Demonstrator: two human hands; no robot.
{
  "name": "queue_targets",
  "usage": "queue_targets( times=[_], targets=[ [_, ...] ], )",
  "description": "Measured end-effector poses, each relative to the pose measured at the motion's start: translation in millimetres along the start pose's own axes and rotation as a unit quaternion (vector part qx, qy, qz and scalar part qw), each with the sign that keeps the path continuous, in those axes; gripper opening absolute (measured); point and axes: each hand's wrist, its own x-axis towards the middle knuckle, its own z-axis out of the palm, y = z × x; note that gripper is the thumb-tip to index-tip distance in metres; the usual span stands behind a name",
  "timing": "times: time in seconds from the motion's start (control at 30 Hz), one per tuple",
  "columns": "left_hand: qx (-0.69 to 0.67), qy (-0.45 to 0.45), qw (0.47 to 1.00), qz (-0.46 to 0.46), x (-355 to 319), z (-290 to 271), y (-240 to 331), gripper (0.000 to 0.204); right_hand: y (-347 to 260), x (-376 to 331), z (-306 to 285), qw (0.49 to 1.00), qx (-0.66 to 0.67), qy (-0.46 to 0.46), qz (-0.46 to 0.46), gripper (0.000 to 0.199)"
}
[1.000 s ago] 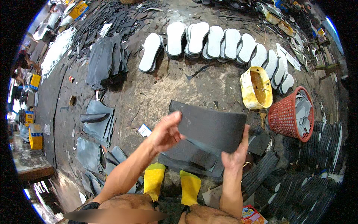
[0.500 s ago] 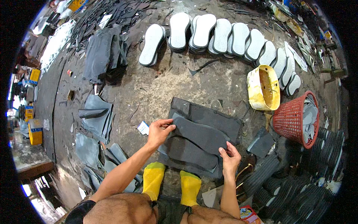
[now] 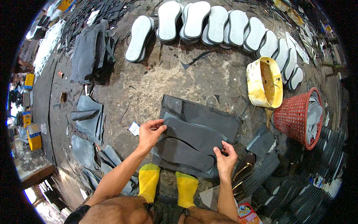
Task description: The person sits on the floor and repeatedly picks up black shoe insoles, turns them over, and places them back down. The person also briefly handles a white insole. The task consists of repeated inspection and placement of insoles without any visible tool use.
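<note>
A dark grey, sole-shaped foam piece (image 3: 195,132) spans between my two hands, over light grey-blue sheet material. My left hand (image 3: 150,133) pinches its left end between thumb and fingers. At the right end, my right hand (image 3: 225,158) grips the edge with thumb and forefinger. Just nearer to me lies a second dark sole (image 3: 182,153), close alongside the first. Beneath and beyond them is a dark rectangular sheet (image 3: 205,114) on the floor. Whether the held sole rests fully on the layer below, I cannot tell.
Pale-topped soles (image 3: 197,20) stand in an arc of stacks at the far side. To the right are a yellowed plastic container (image 3: 255,84) and a red basket (image 3: 292,117) of grey scraps. Grey sheets (image 3: 87,119) lie left; ridged black soles (image 3: 305,201) are piled lower right.
The view has shifted, so the floor things sit a little further left. Both hands keep their hold on the sole, which seems slightly lower against the sheet.
</note>
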Motion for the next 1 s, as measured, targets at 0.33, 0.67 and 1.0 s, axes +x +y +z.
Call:
queue_targets(
  times=[0.33, 0.67, 1.0],
  targets=[
    [0.359, -0.131, 0.761, 0.524, -4.5, 36.4, 39.6, 0.055, -29.8, -20.3, -2.8, 0.963, -0.224, 0.090, -0.120, 0.039],
    [0.568, -0.418, 0.634, 0.316, 19.4, 38.1, 130.8, 0.062, -56.0, -111.7, 31.1, 0.910, 0.231, -0.281, 0.200, 0.051],
    [0.318, -0.085, 0.739, 0.588, -152.6, -29.7, 149.6, 0.061, -182.5, -72.2, 15.3, 0.868, 0.490, -0.071, 0.042, 0.034]
  ],
)
